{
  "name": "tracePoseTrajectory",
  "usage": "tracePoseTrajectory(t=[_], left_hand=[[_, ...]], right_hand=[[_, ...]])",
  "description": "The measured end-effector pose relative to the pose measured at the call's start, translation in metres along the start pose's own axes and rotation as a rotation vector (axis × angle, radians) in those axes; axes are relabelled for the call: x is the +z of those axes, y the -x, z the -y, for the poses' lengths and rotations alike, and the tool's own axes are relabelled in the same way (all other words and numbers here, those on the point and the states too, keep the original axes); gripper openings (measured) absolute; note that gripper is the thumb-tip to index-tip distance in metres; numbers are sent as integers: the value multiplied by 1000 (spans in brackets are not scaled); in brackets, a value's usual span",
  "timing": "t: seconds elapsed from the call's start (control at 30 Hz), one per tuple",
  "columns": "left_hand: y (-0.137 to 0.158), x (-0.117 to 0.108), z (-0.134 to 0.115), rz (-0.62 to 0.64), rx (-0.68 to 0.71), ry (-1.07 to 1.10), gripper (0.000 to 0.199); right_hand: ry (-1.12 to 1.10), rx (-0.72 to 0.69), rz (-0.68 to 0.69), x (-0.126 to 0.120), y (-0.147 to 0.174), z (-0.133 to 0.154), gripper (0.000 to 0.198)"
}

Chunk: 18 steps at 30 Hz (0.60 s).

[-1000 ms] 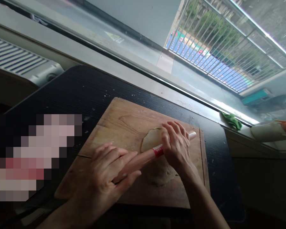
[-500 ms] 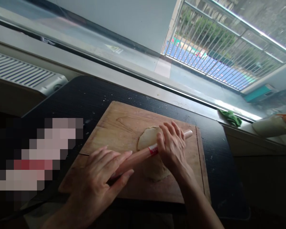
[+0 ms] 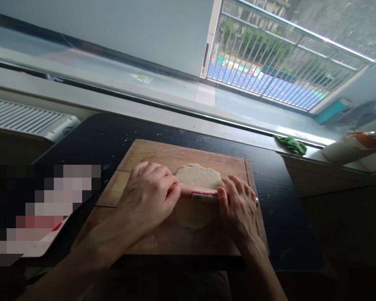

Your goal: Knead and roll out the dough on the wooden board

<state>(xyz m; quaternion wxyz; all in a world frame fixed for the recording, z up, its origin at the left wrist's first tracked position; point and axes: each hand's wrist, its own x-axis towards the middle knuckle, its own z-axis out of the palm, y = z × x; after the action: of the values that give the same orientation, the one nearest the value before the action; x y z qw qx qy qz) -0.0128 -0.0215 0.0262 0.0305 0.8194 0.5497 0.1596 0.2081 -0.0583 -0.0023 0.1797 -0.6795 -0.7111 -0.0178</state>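
Observation:
My left hand (image 3: 152,190) is closed around the left end of a rolling pin (image 3: 188,190), knuckles up. My right hand (image 3: 239,205) grips the pin's right end, its fingers bent over the top. A red and white label shows on the pin between the hands. Under the pin lies a flat sheet of pale dough (image 3: 199,173) with an uneven edge, showing both beyond the pin and on the near side. The dough rests on a wooden board (image 3: 111,190). Both palms are hidden.
The board sits on a black table (image 3: 280,217) dusted with white specks. A blurred-out item lies at the table's left. A green cloth (image 3: 291,144) and a pale container (image 3: 341,148) stand on the window sill. A white radiator (image 3: 28,119) is at the far left.
My left hand has gone from loosely stretched fingers to a closed grip on the pin. The pin has swung from slanted to nearly crosswise over the dough. The camera view has shifted slightly.

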Motion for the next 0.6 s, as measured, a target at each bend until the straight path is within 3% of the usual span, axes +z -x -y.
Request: tracePoseTrajectory(t=[0.07,0.27,0.43,0.5,0.6], left_hand=[[-17,9,-13,27,-37,-38,32],[-75,50,-32,-88,-77,-99,36],[-124,67,-40,-18,-14,-64,39],[-121,64,-40,2,32,-51,40],[-85,54,-35,-8,78,-50,41]], right_hand=[[-3,-7,-11,-1,-1,-1,33],[-45,-49,46,-12,22,-4,34],[-56,10,85,-20,18,-3,30],[-74,19,89,-21,18,-2,29],[-116,-12,60,-19,32,-1,37]])
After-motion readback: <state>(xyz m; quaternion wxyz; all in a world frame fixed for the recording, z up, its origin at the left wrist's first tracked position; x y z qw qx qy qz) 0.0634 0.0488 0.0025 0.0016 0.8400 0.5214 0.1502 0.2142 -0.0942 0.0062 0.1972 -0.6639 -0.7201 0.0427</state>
